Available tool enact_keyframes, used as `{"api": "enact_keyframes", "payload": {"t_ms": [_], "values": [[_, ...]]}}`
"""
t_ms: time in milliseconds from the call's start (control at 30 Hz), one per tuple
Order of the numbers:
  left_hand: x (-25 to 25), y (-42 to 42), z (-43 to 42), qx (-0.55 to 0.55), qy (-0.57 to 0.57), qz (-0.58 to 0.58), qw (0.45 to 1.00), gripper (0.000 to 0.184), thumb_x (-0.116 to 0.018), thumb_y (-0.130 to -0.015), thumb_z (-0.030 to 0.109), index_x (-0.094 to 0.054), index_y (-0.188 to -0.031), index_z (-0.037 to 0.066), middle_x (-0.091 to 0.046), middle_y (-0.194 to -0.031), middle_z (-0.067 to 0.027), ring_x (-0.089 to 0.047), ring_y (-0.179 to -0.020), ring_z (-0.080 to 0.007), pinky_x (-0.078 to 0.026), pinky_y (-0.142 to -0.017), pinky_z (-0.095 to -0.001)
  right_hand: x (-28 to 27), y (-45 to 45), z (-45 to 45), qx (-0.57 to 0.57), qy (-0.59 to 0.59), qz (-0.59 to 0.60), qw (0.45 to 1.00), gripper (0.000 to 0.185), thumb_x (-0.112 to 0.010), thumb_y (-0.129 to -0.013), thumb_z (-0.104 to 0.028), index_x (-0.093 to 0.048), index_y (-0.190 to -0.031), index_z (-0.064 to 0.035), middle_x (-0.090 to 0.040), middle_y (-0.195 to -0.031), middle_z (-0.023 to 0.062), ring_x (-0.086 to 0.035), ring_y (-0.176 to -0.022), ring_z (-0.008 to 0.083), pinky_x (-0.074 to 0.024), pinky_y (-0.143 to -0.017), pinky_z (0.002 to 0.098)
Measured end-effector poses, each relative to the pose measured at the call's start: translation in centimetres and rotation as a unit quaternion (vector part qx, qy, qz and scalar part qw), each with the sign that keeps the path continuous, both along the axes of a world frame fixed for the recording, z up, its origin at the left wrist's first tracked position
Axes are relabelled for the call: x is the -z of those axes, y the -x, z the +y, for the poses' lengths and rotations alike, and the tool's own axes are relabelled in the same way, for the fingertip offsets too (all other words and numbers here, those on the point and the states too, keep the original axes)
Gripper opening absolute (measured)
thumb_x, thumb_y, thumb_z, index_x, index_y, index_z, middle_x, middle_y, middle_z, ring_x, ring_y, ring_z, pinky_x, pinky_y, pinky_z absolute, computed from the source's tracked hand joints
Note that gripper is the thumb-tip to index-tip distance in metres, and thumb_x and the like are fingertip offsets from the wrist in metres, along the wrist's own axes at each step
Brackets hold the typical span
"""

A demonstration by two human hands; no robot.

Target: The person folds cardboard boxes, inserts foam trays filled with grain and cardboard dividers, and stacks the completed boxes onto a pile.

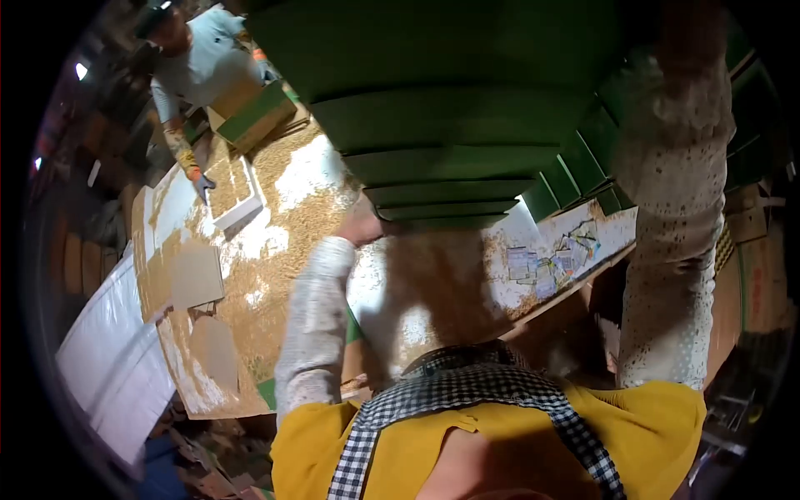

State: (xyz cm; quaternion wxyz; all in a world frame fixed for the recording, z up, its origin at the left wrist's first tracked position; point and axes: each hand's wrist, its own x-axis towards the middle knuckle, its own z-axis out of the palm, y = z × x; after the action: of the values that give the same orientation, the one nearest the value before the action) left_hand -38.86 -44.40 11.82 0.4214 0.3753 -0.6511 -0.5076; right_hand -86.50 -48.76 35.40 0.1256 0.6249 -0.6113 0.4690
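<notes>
A tall stack of green cardboard pieces (450, 125) fills the upper middle of the head view, close to the camera, its layered edges facing me. At its lower left corner my left hand (362, 223) grips the edge, with the fingertips hidden behind the stack. My right arm stretches up along the right side, and my right hand (687, 29) is in dark shadow near the top edge. Its fingers cannot be made out. More green pieces (575, 171) stand in a row just right of the stack.
A worktable (292, 233) strewn with brown crumbs lies below. Across it, a co-worker (204, 67) in gloves handles a green-sided cardboard box (254, 117) near a white tray (242, 208). Cardboard sheets (197, 275) lie at left. Small printed papers (554, 258) lie at right.
</notes>
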Motion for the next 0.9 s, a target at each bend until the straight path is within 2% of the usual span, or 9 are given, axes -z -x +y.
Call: {"api": "enact_keyframes", "payload": {"t_ms": [67,133,300,333,467,633,700,733,900], "values": [[7.0,1.9,0.3,-0.017,-0.081,0.036,0.996,0.085,-0.083,-0.060,0.014,-0.038,-0.132,0.002,-0.055,-0.120,-0.0139,-0.053,-0.109,-0.0274,-0.044,-0.095,-0.0367,2.0,0.4,-0.3,0.006,-0.020,0.018,1.000,0.060,-0.059,-0.087,-0.030,-0.037,-0.137,-0.0060,-0.045,-0.134,0.0139,-0.047,-0.120,0.0268,-0.0407,-0.098,0.0362],[10.1,3.6,-0.5,-0.096,0.102,-0.141,0.980,0.090,-0.083,-0.061,0.015,-0.034,-0.135,0.003,-0.051,-0.123,-0.0155,-0.050,-0.113,-0.0299,-0.043,-0.097,-0.0387,3.4,0.6,-0.6,0.010,-0.035,0.035,0.999,0.059,-0.058,-0.087,-0.030,-0.037,-0.137,-0.0063,-0.044,-0.134,0.0138,-0.047,-0.120,0.0268,-0.0405,-0.099,0.0362],[10.4,12.2,-2.2,-0.262,0.105,0.011,0.959,0.098,-0.083,-0.063,0.019,-0.026,-0.142,0.007,-0.036,-0.138,-0.0190,-0.037,-0.125,-0.0369,-0.040,-0.101,-0.0437,6.7,0.3,-0.8,0.012,-0.063,0.063,0.996,0.057,-0.056,-0.089,-0.030,-0.037,-0.138,-0.0073,-0.044,-0.136,0.0134,-0.046,-0.121,0.0269,-0.0401,-0.099,0.0360],[6.8,12.9,-2.6,-0.189,-0.042,0.183,0.964,0.101,-0.083,-0.062,0.021,-0.024,-0.143,0.008,-0.035,-0.139,-0.0192,-0.037,-0.125,-0.0367,-0.039,-0.102,-0.0437,7.5,0.3,-0.7,0.009,-0.069,0.067,0.995,0.057,-0.056,-0.089,-0.030,-0.038,-0.138,-0.0075,-0.044,-0.136,0.0133,-0.046,-0.121,0.0269,-0.0401,-0.099,0.0360],[9.0,12.3,-6.0,-0.270,0.139,-0.162,0.939,0.111,-0.085,-0.061,0.026,-0.013,-0.144,0.004,-0.035,-0.140,-0.0202,-0.037,-0.129,-0.0310,-0.032,-0.107,-0.0350,10.2,-0.4,-0.4,0.003,-0.098,0.094,0.991,0.055,-0.055,-0.090,-0.031,-0.038,-0.138,-0.0082,-0.043,-0.137,0.0130,-0.046,-0.122,0.0269,-0.0397,-0.099,0.0359],[10.2,12.2,-6.2,-0.189,0.125,-0.029,0.973,0.085,-0.081,-0.066,0.021,-0.033,-0.133,0.001,-0.048,-0.129,-0.0186,-0.045,-0.122,-0.0327,-0.040,-0.101,-0.0376,13.9,-2.0,-0.6,0.002,-0.116,0.151,0.982,0.053,-0.053,-0.092,-0.031,-0.039,-0.138,-0.0092,-0.042,-0.139,0.0126,-0.045,-0.123,0.0269,-0.0394,-0.099,0.0357],[14.0,10.5,-6.2,-0.199,0.103,-0.269,0.937,0.072,-0.077,-0.069,0.028,-0.043,-0.127,0.002,-0.052,-0.124,-0.0191,-0.047,-0.119,-0.0348,-0.040,-0.100,-0.0389,15.6,-3.1,-0.5,-0.001,-0.092,0.204,0.975,0.052,-0.052,-0.093,-0.031,-0.039,-0.138,-0.0096,-0.042,-0.139,0.0125,-0.045,-0.123,0.0269,-0.0392,-0.099,0.0357],[13.1,9.6,-4.4,-0.214,-0.099,-0.294,0.926,0.068,-0.075,-0.070,0.033,-0.047,-0.125,0.003,-0.053,-0.123,-0.0197,-0.048,-0.118,-0.0358,-0.040,-0.100,-0.0396,16.3,-4.3,-0.4,-0.001,-0.068,0.235,0.970,0.052,-0.052,-0.093,-0.031,-0.039,-0.138,-0.0097,-0.042,-0.139,0.0124,-0.045,-0.123,0.0269,-0.0391,-0.099,0.0356],[16.4,-7.9,12.8,-0.216,0.081,-0.459,0.858,0.061,-0.072,-0.068,0.046,-0.061,-0.115,0.008,-0.054,-0.121,-0.0196,-0.048,-0.115,-0.0353,-0.038,-0.097,-0.0436,23.7,-15.7,9.0,-0.145,0.046,0.231,0.961,0.050,-0.050,-0.095,-0.032,-0.040,-0.138,-0.0107,-0.041,-0.141,0.0120,-0.044,-0.124,0.0269,-0.0387,-0.100,0.0355]]}}
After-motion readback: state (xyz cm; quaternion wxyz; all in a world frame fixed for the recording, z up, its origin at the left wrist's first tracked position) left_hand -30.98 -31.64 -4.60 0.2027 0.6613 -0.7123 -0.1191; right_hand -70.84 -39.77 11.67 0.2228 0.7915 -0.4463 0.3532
